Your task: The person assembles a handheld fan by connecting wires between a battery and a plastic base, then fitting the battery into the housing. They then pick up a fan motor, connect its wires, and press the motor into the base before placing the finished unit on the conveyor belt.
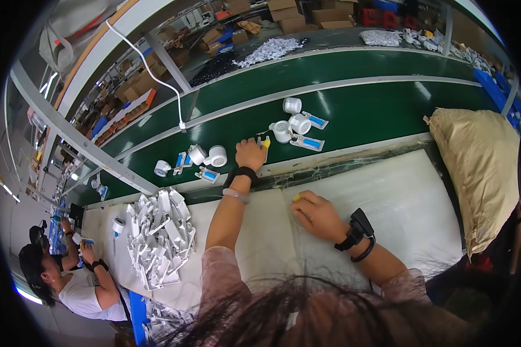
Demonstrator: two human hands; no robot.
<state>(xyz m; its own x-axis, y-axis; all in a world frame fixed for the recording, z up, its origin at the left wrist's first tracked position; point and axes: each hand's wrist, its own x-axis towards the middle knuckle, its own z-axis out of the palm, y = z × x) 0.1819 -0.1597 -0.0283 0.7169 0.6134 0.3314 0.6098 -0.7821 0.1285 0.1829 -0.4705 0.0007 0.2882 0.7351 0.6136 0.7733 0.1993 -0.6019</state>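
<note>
My left hand (251,154) reaches over the green conveyor belt, its fingers closed around something mostly hidden; a yellow cover shows at a fingertip. To its left sit round white plastic heads (217,156) and a white bracket with a blue insert (207,174). More white heads (281,131) and another blue-and-white bracket (308,143) lie to its right. Above the pale work mat (382,191), my right hand (321,217) is loosely bent with thumb and fingers apart, a yellow cover on one fingertip and nothing visible in it.
A heap of white plastic parts (161,237) covers the mat's left side. At the right stands a large brown sack (474,173). A metal post (81,130) and a hanging white cable (150,72) rise at left. A co-worker (78,283) works at far left.
</note>
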